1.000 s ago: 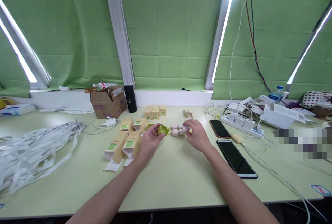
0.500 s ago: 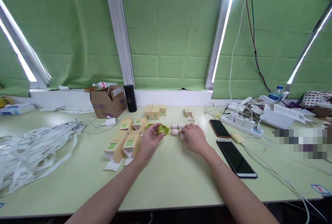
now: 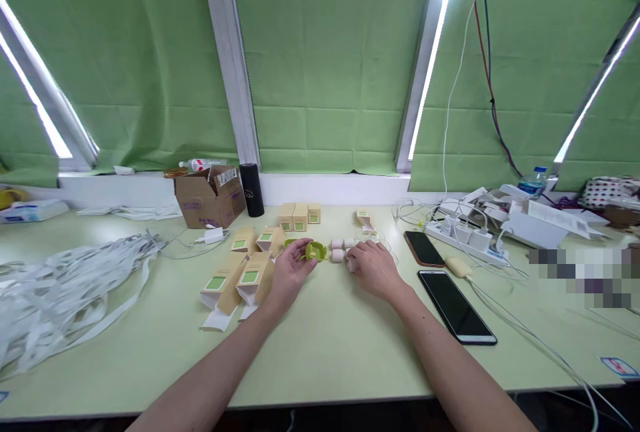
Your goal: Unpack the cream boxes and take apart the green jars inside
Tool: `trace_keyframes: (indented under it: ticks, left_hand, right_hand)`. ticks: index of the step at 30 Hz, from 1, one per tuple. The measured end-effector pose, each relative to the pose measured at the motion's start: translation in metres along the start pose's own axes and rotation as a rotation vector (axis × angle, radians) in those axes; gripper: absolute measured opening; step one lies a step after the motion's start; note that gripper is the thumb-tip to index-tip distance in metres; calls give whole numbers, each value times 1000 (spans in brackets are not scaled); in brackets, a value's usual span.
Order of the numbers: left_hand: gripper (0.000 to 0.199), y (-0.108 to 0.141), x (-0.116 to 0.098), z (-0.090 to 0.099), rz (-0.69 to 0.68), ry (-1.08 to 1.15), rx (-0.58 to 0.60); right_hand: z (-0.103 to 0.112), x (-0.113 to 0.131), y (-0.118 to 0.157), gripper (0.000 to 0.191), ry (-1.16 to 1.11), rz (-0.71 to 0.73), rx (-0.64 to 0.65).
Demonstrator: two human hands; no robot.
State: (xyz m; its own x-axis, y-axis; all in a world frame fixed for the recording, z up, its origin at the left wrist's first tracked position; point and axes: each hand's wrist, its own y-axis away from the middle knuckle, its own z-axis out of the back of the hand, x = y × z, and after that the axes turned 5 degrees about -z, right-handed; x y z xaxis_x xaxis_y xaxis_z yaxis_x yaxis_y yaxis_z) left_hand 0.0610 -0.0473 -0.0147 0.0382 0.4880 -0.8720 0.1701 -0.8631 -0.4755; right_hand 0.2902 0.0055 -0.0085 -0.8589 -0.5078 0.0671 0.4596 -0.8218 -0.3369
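Observation:
Between the fingers and thumb of my left hand [image 3: 294, 269] is a small round green case [image 3: 315, 251], its inside facing up. My right hand [image 3: 374, 268] is at the group of small pale pink pieces [image 3: 337, 256], its fingertips closed on one at the near right. Thin pale cords lie just beyond that hand. Several open tan boxes [image 3: 255, 271] with green labels and white flaps stand left of my left hand. Another green piece shows partly behind the left fingers.
Closed tan boxes [image 3: 300, 217] and an opened one [image 3: 367, 221] lie farther back. Two phones [image 3: 457, 305], a power strip [image 3: 467, 240] and cables are on the right. White straps [image 3: 80, 292] spread over the left, near a cardboard box [image 3: 210, 199] and black bottle [image 3: 251, 190].
The green case in my left hand is tipped slightly, so more of its inside shows. My right hand has barely moved.

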Motion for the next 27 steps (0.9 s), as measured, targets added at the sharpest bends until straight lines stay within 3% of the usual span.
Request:
trace_keyframes:
  ticks: [13,18,23,27]
  left_hand:
    - [51,2,-5,-1,-10,29,15]
    - [49,2,-5,-1,-44,59,30]
    - [49,3,-4,0,-89,97,60]
    - [50,4,-7,-1,-95,130,72]
  right_hand:
    - [-2,-5,1,50,-69,-25,-43]
    - [3,-3,2,47,-215,6,-197]
    - [1,5,1,29,-421,175,-461]
    - [-7,19,3,21,-498,296,-550]
